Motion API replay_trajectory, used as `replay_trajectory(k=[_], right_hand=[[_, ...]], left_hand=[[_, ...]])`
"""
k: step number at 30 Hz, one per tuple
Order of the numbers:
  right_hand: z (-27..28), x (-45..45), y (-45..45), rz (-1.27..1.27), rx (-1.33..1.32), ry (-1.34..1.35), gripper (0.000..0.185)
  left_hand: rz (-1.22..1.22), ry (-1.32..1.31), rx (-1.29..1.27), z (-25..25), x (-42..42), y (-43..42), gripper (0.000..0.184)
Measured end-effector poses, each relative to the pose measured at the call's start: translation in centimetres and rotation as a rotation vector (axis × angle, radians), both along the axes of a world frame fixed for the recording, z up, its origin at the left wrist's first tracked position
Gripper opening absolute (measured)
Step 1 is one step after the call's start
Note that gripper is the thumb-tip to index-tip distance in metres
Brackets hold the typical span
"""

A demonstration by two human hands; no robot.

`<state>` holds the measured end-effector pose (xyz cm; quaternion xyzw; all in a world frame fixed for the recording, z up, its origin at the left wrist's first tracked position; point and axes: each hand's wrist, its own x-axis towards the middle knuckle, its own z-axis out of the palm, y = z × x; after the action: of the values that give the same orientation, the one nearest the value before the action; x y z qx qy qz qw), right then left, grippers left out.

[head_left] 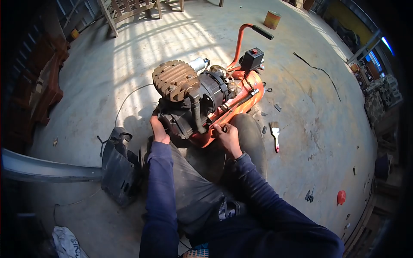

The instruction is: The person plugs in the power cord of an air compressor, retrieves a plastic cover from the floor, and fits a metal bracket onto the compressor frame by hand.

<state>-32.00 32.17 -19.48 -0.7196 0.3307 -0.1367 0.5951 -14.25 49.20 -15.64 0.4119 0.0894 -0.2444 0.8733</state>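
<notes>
An air compressor with an orange tank (247,103) stands on the floor between my legs. On top are a finned cylinder head (171,77), a black motor housing (211,88) and a black pressure switch (252,58) with a red knob. My left hand (160,130) is against the left side of the dark lower casing (178,120), its fingers hidden behind it. Beside the lower end of a black hose (197,114), close to the tank's near end, my right hand (229,139) has its fingers curled together in a pinch. Whatever they grip is too small to make out.
A black plastic cover (118,172) lies left of my leg, near a metal beam (51,167). Right of me on the floor are a paintbrush (275,136), scissors (309,196), a red object (341,198) and small black pieces (277,108). A rusty can (272,20) stands farther back.
</notes>
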Motion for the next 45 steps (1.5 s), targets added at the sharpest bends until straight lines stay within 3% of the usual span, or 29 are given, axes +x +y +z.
replay_trajectory(k=[1,4,5,8,9,12,17,20,21,24,25,28,33,37,41,44,45], right_hand=[[0.1,-0.1,-0.3,0.0,-0.001,-0.001,0.016],[0.8,-0.3,-1.6,0.121,1.484,-0.187,0.019],[1.4,-0.1,-1.5,0.126,1.482,-0.19,0.019],[3.2,0.0,-0.4,-0.075,0.888,0.016,0.018],[3.7,0.0,0.1,-0.077,0.889,0.013,0.018],[4.6,-0.3,1.5,0.137,-0.587,0.076,0.013],[1.7,0.3,1.9,-0.111,-0.274,-0.204,0.011],[1.6,-0.2,-0.2,-0.113,1.158,-0.226,0.021],[1.4,-0.1,-0.2,-0.112,1.156,-0.227,0.021],[0.2,-0.1,0.4,-0.043,0.275,-0.279,0.03],[0.9,-0.5,1.0,-0.043,0.277,-0.277,0.03],[3.7,-2.0,2.6,0.108,-0.497,-0.122,0.039],[2.9,-3.6,4.7,0.308,-0.584,0.044,0.039],[4.4,-5.4,4.7,0.214,-0.329,0.133,0.037],[4.1,-10.1,5.0,0.426,-0.176,0.094,0.027],[4.1,-10.7,3.7,0.305,0.524,-0.045,0.016],[4.0,-10.1,3.1,0.296,0.527,-0.05,0.016]], left_hand=[[-0.003,0.003,-0.004,0.2,-0.2,0.1,0.037],[0.014,0.014,-0.003,-0.7,-0.2,0.2,0.037],[0.025,0.017,-0.002,-0.8,0.0,0.2,0.037],[0.043,-0.088,0.012,-1.2,-0.1,0.3,0.038],[0.05,-0.137,0.02,-1.4,0.0,0.2,0.038],[0.023,-0.121,-0.008,-1.1,0.0,0.2,0.038],[0.05,-0.071,0.034,-0.4,-0.3,0.2,0.038],[0.021,-0.069,-0.01,-1.0,-0.3,0.2,0.038],[0.006,-0.075,-0.032,-1.0,-0.1,0.2,0.038],[0.016,-0.091,0.1,-1.4,0.4,0.3,0.042],[0.018,-0.094,0.166,-1.4,0.2,0.4,0.044],[0.022,-0.105,0.041,-0.5,-0.4,0.2,0.039],[0.057,-0.068,0.013,0.1,-0.7,0.1,0.037],[0.031,-0.085,0.054,-0.6,-0.3,0.4,0.037],[0.003,-0.011,0.067,0.6,-0.8,0.3,0.037],[0.017,-0.032,0.093,-0.3,-0.6,0.2,0.038],[0.026,-0.052,0.11,-0.4,-0.4,0.3,0.039]])
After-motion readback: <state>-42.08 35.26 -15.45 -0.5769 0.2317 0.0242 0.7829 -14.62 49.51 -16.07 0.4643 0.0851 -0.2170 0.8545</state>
